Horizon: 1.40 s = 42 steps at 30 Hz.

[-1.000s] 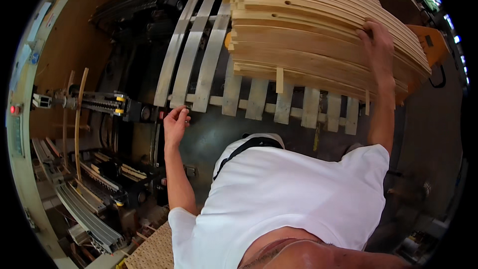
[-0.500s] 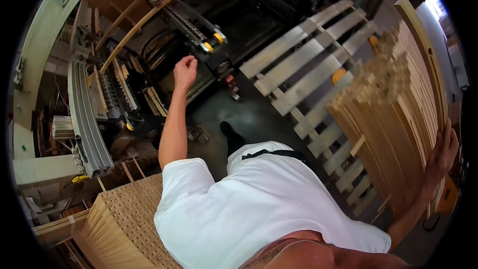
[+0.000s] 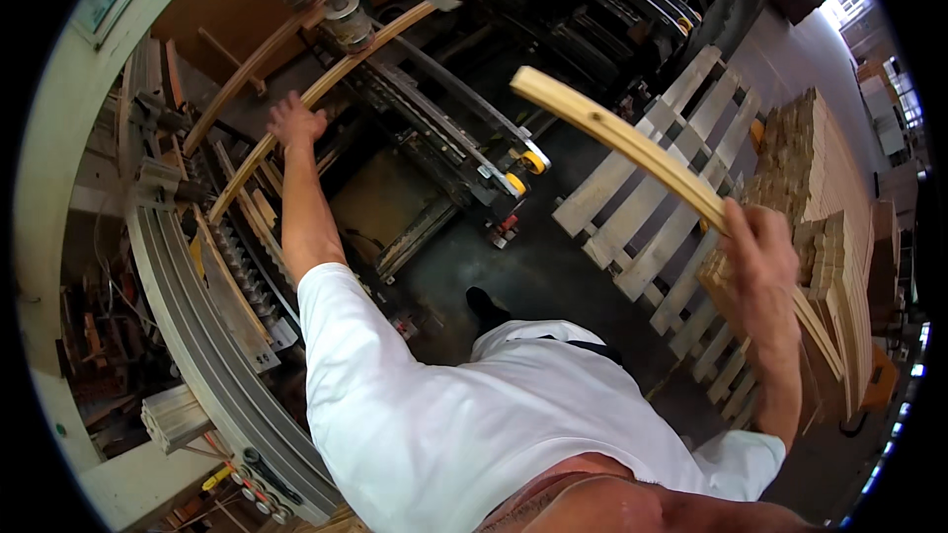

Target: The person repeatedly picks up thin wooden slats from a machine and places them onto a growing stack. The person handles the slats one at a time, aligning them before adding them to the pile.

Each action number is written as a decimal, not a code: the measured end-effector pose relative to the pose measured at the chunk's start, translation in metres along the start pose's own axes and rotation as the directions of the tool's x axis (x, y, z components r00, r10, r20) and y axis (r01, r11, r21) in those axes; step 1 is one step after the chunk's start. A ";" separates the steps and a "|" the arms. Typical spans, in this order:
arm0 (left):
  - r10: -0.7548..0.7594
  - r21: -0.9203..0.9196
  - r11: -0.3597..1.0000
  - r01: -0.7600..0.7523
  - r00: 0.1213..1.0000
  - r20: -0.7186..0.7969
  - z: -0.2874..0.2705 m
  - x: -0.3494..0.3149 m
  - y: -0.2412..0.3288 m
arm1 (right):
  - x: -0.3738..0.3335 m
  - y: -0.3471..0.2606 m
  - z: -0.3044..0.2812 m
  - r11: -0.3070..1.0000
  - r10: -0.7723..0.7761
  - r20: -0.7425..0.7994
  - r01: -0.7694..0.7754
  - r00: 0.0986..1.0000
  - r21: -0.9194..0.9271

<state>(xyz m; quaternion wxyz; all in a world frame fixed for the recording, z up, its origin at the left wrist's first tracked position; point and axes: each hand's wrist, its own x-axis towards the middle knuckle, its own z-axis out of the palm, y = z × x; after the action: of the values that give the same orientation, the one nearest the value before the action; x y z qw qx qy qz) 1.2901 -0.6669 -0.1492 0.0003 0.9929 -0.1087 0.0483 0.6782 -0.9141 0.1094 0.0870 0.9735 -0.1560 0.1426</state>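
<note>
A pale curved wooden slat (image 3: pixel 632 143) is in my right hand (image 3: pixel 765 262), which is closed around it partway along its length. One end of this slat points up toward the middle of the view; the other runs down past my wrist. My left hand (image 3: pixel 296 123) reaches out with its fingers spread, right at another curved slat (image 3: pixel 351 64) that lies across the machine (image 3: pixel 346 30). Whether the fingers touch that slat I cannot tell. A metal cylinder of the machine stands over the slat beyond my hand.
At right, stacks of curved slats (image 3: pixel 829 168) stand beside a grey wooden pallet (image 3: pixel 642 197). A bent metal rail (image 3: pixel 188 296) runs along the near left. A machine arm with yellow rollers (image 3: pixel 523 173) juts over the floor ahead of me. Scrap wood lies at far left.
My right hand has lifted the slat off the stack and swung it inward, toward the machine. My left hand has moved left to the machine's slat, its fingers now spread. The view has turned.
</note>
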 end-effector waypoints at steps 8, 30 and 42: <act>0.254 -0.389 0.897 -0.211 0.965 0.060 -0.003 -0.138 0.041 | 0.164 -0.097 0.132 0.902 -0.332 0.044 0.304 0.942 0.306; -0.309 -0.477 0.748 0.461 0.879 0.365 -0.187 -0.517 0.048 | 0.449 -0.418 0.407 0.612 -0.652 -0.353 0.741 0.671 0.278; -0.738 -0.561 0.362 0.745 0.596 0.315 -0.222 -0.592 0.063 | 0.461 -0.446 0.396 0.617 -0.717 -0.198 0.741 0.668 0.264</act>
<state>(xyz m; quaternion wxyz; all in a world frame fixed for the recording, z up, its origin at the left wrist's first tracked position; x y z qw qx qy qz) 0.6795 -0.5983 0.0143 0.3612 0.8683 0.3398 -0.0020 1.3437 -0.7094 -0.1795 -0.0171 0.9470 0.2814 0.1540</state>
